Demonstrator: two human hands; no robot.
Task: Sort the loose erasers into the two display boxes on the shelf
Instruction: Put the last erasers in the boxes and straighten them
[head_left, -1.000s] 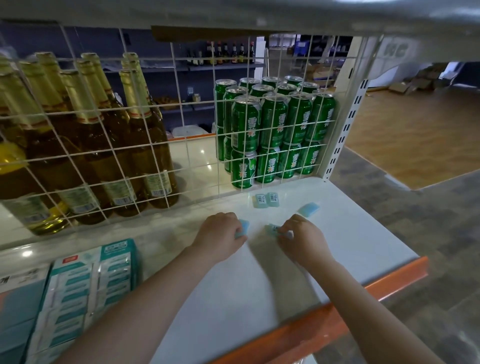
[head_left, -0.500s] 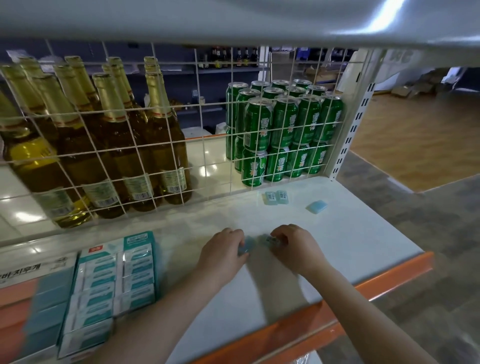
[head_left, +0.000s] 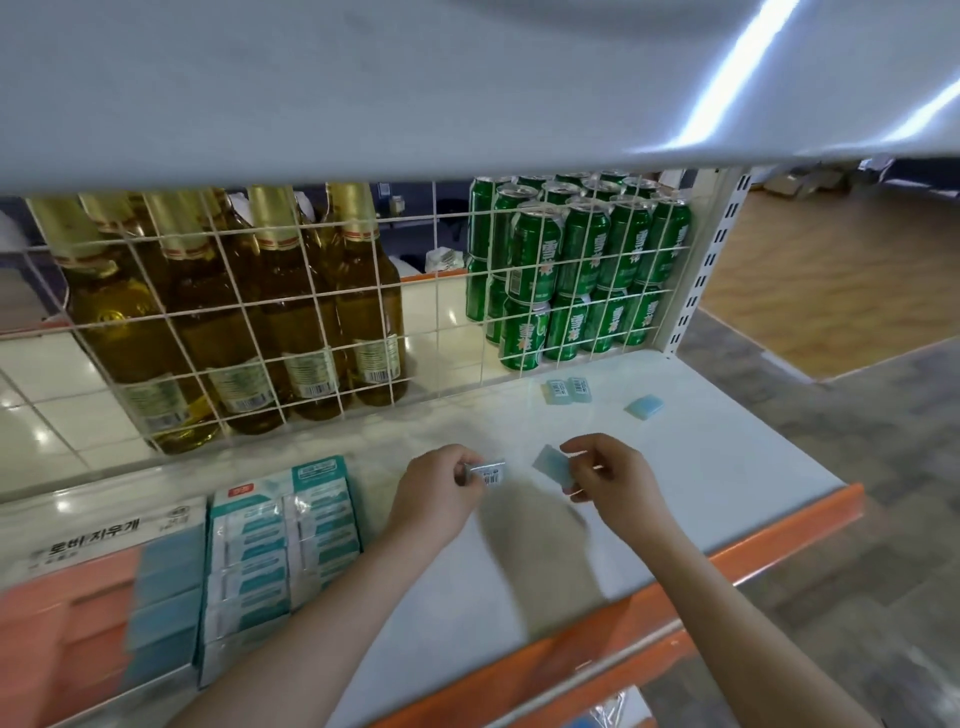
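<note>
Both hands are raised just above the white shelf (head_left: 701, 467), each with an eraser. Her or his left hand (head_left: 441, 488) pinches a small wrapped eraser (head_left: 488, 472) between thumb and fingertips, its barcode label facing up, while the right hand (head_left: 608, 478) pinches a pale blue eraser (head_left: 550, 462) by one end, tilted, with the two erasers near each other but apart. Farther back on the shelf, close to the wire grid (head_left: 436, 322), two more erasers (head_left: 567, 389) lie side by side, touching, and a fifth blue eraser (head_left: 644, 406) sits alone just to their right. At the left end of the shelf stand the two display boxes: a teal-and-white box (head_left: 280, 545) packed with rows of wrapped erasers, and beside it an orange-and-blue box (head_left: 104, 597) with Korean lettering on its flap. Behind the grid are amber bottles (head_left: 234, 312) and stacked green cans (head_left: 571, 270).
</note>
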